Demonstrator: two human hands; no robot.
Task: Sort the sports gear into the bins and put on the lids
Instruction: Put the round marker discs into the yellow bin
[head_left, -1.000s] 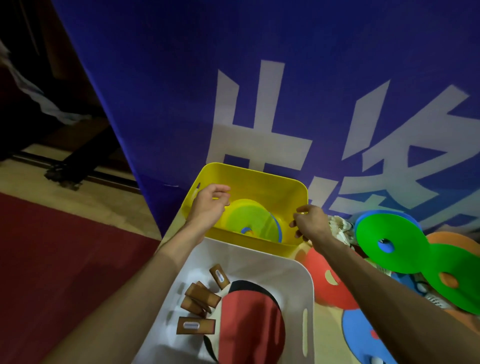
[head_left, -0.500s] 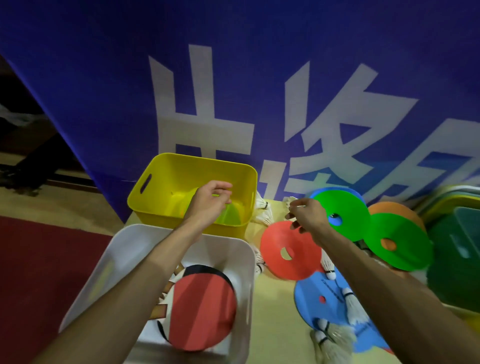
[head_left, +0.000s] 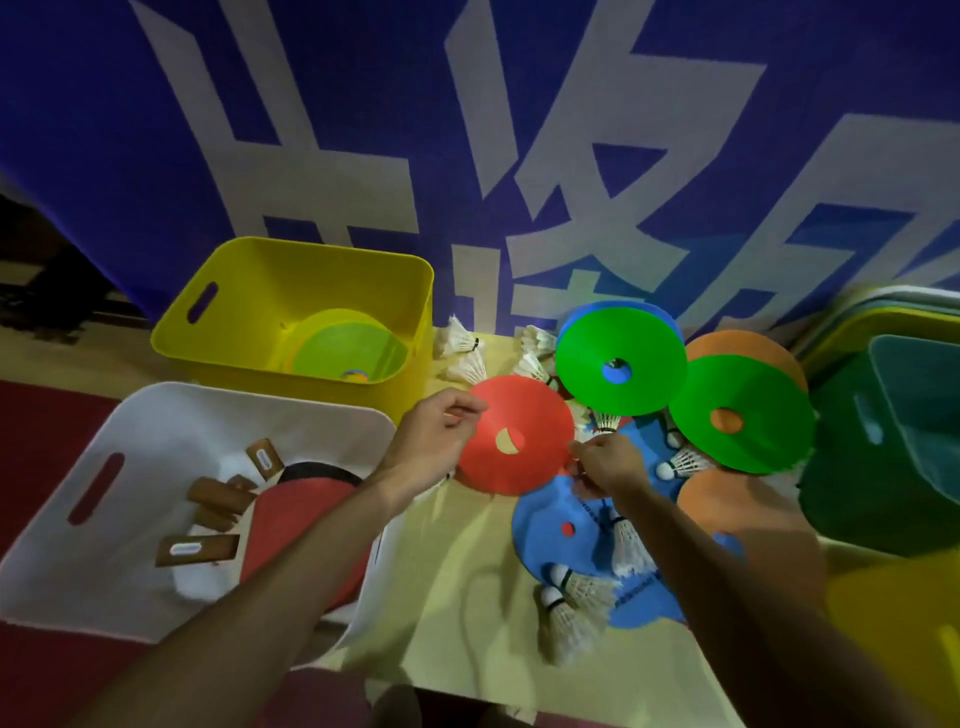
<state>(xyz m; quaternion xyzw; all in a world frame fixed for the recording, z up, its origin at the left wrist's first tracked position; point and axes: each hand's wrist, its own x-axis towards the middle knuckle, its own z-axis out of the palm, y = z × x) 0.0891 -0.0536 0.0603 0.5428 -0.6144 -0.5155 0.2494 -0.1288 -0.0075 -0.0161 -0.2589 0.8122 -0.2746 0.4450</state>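
Head camera is looking down at a red disc (head_left: 524, 410), and both hands are holding it. The left hand (head_left: 434, 441) is pinching the red disc's left edge with curled fingers. The right hand (head_left: 605, 465) is pinching its lower right edge. The red disc is sitting outside the bins, over a pale yellow surface (head_left: 457, 545). Behind and left of the red disc, a yellow bin (head_left: 234, 374) is standing open with a lime disc (head_left: 348, 348) lying inside. Left of the red disc, a white bin (head_left: 249, 402) is holding a red paddle (head_left: 291, 525) and some brown wooden pieces (head_left: 221, 493). Just right of the red disc, a green disc (head_left: 587, 374) is lying on other discs, and a second green disc (head_left: 763, 410) is lying farther right. A blue disc (head_left: 545, 525) is peeking out from under the red disc's near edge, with white shuttlecocks (head_left: 576, 587) lying on it. Far right of the red disc, a dark green bin (head_left: 857, 467) is standing. Well behind the red disc, a blue banner (head_left: 363, 130) with big white letters is hanging.
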